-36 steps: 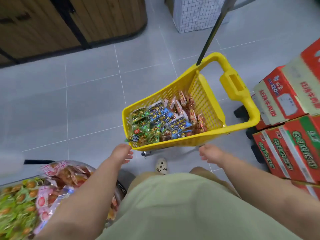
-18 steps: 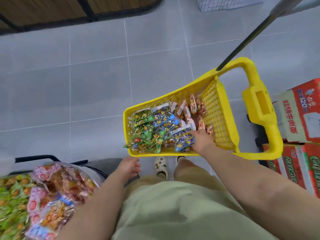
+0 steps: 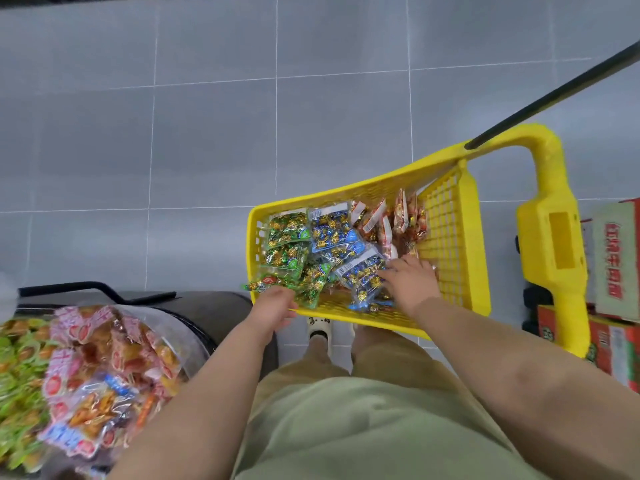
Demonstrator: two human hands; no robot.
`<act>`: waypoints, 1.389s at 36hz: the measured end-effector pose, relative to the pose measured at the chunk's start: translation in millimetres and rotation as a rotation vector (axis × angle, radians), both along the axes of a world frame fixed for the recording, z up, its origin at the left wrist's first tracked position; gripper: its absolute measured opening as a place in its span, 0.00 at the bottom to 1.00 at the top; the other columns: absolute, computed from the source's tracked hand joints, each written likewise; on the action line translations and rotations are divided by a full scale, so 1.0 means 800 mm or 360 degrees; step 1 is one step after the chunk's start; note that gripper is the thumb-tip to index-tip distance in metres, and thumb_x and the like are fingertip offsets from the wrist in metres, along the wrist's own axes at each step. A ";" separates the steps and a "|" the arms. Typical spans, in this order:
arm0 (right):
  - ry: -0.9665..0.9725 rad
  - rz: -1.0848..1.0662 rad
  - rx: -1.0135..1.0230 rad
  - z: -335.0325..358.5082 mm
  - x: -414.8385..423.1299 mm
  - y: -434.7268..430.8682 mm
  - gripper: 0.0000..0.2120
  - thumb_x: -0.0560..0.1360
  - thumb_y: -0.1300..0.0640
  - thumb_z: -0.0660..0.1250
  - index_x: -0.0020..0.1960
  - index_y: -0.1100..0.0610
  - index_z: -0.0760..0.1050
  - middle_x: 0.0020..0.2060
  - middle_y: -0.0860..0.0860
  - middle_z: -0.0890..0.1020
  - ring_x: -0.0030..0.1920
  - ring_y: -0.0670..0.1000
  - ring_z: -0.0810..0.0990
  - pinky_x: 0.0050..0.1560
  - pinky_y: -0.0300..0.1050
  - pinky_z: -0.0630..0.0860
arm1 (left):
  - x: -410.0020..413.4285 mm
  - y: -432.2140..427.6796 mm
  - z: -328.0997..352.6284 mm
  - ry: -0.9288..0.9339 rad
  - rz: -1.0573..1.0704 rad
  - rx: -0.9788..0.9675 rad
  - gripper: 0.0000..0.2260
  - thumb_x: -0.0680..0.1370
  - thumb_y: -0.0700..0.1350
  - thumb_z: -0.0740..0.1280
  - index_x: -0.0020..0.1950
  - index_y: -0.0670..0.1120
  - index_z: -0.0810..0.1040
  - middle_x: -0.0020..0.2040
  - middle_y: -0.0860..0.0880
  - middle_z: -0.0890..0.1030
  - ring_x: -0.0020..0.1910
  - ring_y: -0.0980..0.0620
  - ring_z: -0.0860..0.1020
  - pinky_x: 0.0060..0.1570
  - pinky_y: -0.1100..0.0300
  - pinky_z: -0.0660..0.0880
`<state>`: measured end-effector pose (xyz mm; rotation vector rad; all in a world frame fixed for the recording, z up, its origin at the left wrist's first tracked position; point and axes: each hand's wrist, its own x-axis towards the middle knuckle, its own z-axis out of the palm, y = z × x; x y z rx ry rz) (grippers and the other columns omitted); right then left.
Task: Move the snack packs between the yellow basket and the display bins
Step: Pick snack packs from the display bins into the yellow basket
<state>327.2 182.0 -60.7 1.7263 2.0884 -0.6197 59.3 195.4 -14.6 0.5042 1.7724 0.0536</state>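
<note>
Reaching both hands into the yellow basket [image 3: 446, 230] on the floor.
Resting the open right hand [image 3: 412, 282] on a blue snack pack [image 3: 360, 275]; curling the left hand [image 3: 273, 304] at the near-left rim beside a green pack [image 3: 265, 282], grip there impossible to tell; with heaped packs [image 3: 104, 368] near left.

Grey tiled floor [image 3: 207, 150] carries yellow basket [image 3: 446, 230] beside stacked cartons [image 3: 616, 258]

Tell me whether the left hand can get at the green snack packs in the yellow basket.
Probably yes: the left hand is at the yellow basket's near corner, beside the uncovered green snack packs; the right hand is off on the blue packs.
</note>
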 end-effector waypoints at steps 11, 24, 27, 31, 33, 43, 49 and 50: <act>0.1172 -0.0671 -0.0328 0.068 -0.004 0.042 0.07 0.79 0.54 0.63 0.52 0.52 0.79 0.46 0.48 0.81 0.46 0.47 0.77 0.44 0.38 0.71 | 0.028 0.029 0.025 -0.0189 -0.0662 0.0467 0.26 0.70 0.45 0.76 0.65 0.54 0.70 0.60 0.57 0.72 0.58 0.58 0.70 0.53 0.60 0.69; 0.1616 -0.1639 -0.0950 0.063 -0.018 0.051 0.09 0.79 0.52 0.60 0.49 0.50 0.80 0.50 0.49 0.81 0.52 0.50 0.80 0.51 0.42 0.78 | 0.029 0.018 0.023 -0.0421 -0.0558 0.0420 0.06 0.70 0.47 0.77 0.44 0.53 0.83 0.41 0.56 0.85 0.41 0.60 0.83 0.38 0.72 0.75; 0.1103 -0.1202 -0.0832 0.030 -0.012 0.035 0.10 0.78 0.59 0.62 0.57 0.54 0.77 0.58 0.51 0.79 0.55 0.49 0.77 0.49 0.35 0.73 | 0.020 0.007 0.016 -0.0283 -0.0382 0.0438 0.05 0.71 0.49 0.76 0.43 0.52 0.81 0.37 0.58 0.85 0.38 0.61 0.82 0.35 0.71 0.75; 0.0603 -0.0365 -0.0891 0.004 -0.015 0.012 0.20 0.73 0.64 0.65 0.65 0.55 0.74 0.63 0.54 0.75 0.62 0.54 0.73 0.60 0.43 0.70 | 0.004 -0.004 0.008 -0.0053 -0.0265 0.0405 0.17 0.74 0.62 0.67 0.51 0.49 0.82 0.48 0.53 0.85 0.48 0.56 0.82 0.48 0.60 0.77; 0.0424 -0.0032 -0.0769 -0.004 -0.019 0.005 0.23 0.73 0.64 0.64 0.68 0.53 0.71 0.64 0.53 0.74 0.64 0.55 0.70 0.60 0.48 0.70 | -0.002 -0.009 0.007 -0.0035 -0.0150 0.0376 0.23 0.74 0.63 0.67 0.61 0.48 0.78 0.52 0.51 0.84 0.52 0.55 0.80 0.53 0.57 0.76; -0.0097 0.0406 -0.0439 -0.021 -0.037 -0.003 0.21 0.74 0.64 0.61 0.65 0.50 0.72 0.51 0.51 0.78 0.58 0.54 0.69 0.52 0.50 0.70 | -0.024 -0.015 0.013 -0.0054 0.0100 0.0427 0.09 0.76 0.51 0.70 0.54 0.51 0.80 0.51 0.51 0.85 0.47 0.58 0.83 0.47 0.61 0.77; 0.0291 0.0034 -0.0403 0.008 -0.027 0.017 0.13 0.78 0.53 0.62 0.61 0.51 0.74 0.53 0.54 0.79 0.57 0.56 0.73 0.54 0.51 0.72 | -0.037 -0.008 0.021 -0.0073 0.0141 0.0425 0.05 0.76 0.48 0.71 0.49 0.48 0.81 0.48 0.47 0.85 0.50 0.47 0.83 0.52 0.50 0.79; 0.0434 -0.0128 -0.0379 0.018 -0.024 0.019 0.13 0.77 0.53 0.64 0.61 0.52 0.75 0.53 0.55 0.79 0.56 0.56 0.75 0.52 0.51 0.73 | -0.039 -0.008 0.022 -0.0066 0.0151 0.0430 0.05 0.75 0.47 0.71 0.49 0.48 0.81 0.48 0.47 0.85 0.51 0.45 0.82 0.54 0.47 0.77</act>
